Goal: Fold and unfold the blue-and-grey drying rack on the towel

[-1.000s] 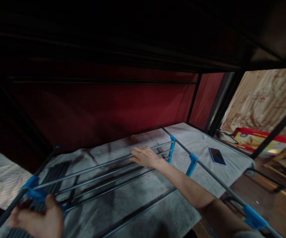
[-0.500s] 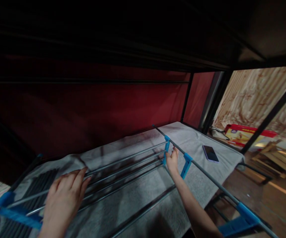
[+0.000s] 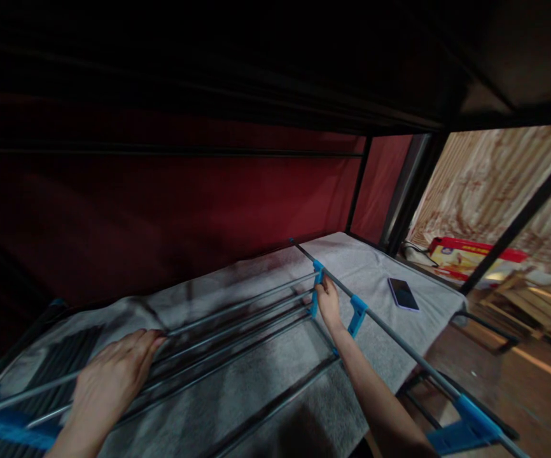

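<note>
A frame of grey metal tubes joined by blue plastic brackets lies over a grey cloth. My left hand [image 3: 113, 375] is closed over the long upper tube [image 3: 244, 310] at the left; its fingertips curl out of sight behind it. Farther right, my right hand [image 3: 327, 304] grips the blue bracket [image 3: 317, 286] where the long tubes end, below the crosswise pole [image 3: 385, 324]. Another blue bracket [image 3: 357, 315] sits on that pole just right of this hand. At the lower left, the tubes run into a blue end piece [image 3: 13, 429].
Several loose dark tubes [image 3: 60, 362] lie on the grey cloth [image 3: 352, 254] at the left. A phone [image 3: 403, 294] rests on the cloth at the right. Black bed-like bars [image 3: 518, 216] surround the surface, with a dark panel low overhead. A red and yellow box [image 3: 476, 254] stands beyond.
My right hand's fingers have closed around the blue bracket; before, they were partly raised beside it. My left hand and the frame's left end appear shifted slightly left and down.
</note>
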`<state>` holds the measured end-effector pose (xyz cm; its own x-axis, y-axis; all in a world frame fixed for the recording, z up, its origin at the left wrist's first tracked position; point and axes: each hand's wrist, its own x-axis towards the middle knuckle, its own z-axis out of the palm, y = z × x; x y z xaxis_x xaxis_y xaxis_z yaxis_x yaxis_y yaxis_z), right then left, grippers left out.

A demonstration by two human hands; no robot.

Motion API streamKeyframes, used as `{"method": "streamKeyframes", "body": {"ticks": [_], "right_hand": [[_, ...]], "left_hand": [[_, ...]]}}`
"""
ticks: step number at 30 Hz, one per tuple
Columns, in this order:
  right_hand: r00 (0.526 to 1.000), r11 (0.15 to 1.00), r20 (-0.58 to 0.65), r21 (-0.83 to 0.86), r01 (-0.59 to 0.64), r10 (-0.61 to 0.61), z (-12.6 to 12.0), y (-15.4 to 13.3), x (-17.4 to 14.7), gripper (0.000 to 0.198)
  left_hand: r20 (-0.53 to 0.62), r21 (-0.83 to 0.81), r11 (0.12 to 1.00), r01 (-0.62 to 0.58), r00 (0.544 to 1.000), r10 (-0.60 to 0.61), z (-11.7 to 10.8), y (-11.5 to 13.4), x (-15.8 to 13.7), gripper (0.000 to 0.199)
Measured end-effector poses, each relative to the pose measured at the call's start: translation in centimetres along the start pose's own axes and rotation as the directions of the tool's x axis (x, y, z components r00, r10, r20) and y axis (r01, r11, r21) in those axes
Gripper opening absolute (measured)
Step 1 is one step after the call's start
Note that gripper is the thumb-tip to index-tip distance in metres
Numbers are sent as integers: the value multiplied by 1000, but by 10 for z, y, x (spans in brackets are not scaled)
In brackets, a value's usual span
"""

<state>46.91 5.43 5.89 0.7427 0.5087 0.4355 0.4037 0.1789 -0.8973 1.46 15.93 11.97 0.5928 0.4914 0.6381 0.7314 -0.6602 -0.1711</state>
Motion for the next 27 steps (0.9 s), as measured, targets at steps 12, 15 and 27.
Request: {"method": "streamKeyframes", "body": {"ticks": [12, 15, 27], "right_hand": [[1000, 1000, 15, 9, 3, -3, 1, 4, 4, 42], [1000, 998, 15, 56, -18, 17, 4, 1, 2, 51], [979, 999, 204, 32, -31, 24, -37, 21, -197, 40]], "left_hand": [[-39, 18, 998, -52, 998, 53, -1, -3, 5, 49], [-45, 53, 998, -18, 999, 20, -9, 16, 5, 49], [-89, -213, 863, 459, 870, -484, -7, 73, -162, 44]]}}
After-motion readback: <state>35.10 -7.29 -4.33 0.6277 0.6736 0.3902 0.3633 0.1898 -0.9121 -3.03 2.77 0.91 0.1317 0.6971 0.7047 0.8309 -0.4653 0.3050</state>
